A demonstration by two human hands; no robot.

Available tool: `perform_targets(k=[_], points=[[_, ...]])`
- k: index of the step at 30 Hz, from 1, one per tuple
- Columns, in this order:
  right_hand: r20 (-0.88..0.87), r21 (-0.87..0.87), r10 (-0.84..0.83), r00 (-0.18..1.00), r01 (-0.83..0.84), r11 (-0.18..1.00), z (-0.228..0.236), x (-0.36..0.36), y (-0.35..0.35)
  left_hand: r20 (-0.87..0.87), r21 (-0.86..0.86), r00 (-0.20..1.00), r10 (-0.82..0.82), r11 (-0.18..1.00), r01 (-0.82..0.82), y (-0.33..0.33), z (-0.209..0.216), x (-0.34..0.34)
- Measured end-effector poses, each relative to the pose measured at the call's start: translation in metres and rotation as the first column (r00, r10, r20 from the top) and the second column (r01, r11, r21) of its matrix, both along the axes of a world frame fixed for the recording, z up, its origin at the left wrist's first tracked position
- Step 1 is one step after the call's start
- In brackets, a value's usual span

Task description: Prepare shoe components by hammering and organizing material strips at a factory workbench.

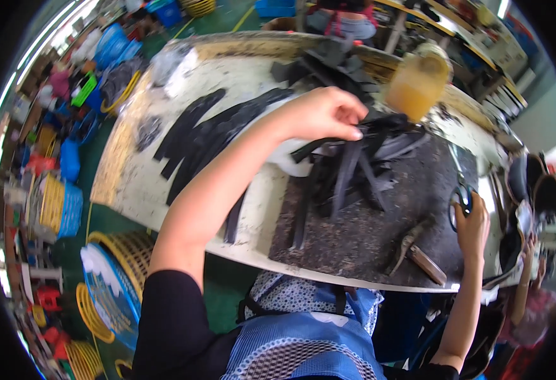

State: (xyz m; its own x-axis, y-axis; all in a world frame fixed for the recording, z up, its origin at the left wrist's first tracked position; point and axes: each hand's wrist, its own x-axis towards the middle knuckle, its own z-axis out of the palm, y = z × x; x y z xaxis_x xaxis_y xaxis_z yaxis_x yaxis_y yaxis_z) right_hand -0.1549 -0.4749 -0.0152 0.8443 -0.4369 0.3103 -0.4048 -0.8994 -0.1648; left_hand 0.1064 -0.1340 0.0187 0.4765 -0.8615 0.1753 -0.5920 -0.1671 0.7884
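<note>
Brightly lit indoors. Glaring white along the light streak point(11, 79) at far left. Pale on the desk point(142, 180); low in detail among the black strips point(189, 126). Soft and fisheye-curved toward the rim; blacked out at corners.

The left fingers lay so close against the black strip pile point(346, 174) that a grip by the left hand point(328, 114) on any single strip could not be confirmed. The left forearm point(221, 171) concealed part of the flat black strips point(189, 124). Fingers of the right hand point(474, 228) hid part of the handles of the scissors point(458, 168). The contents of the yellowish container point(417, 85) were too blurred to identify. A person point(344, 22) beyond the table point(142, 183) was cut off by the upper edge, and the apron point(297, 354) by the lower
</note>
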Motion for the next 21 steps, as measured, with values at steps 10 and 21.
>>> perform_targets(k=[10, 21], points=[[0.117, -0.032, 0.084, 0.990, -0.081, 0.996, -0.003, -0.017, -0.012, 0.173, 0.067, 0.724, 0.668, 0.725, -0.685, 0.151, 0.000, -0.007], [0.050, 0.435, 0.418, 0.907, -0.397, 0.809, 0.046, -0.018, 0.116, 0.283, 0.229, 0.701, 0.654, 0.664, -0.712, 0.165, -0.071, -0.050]])
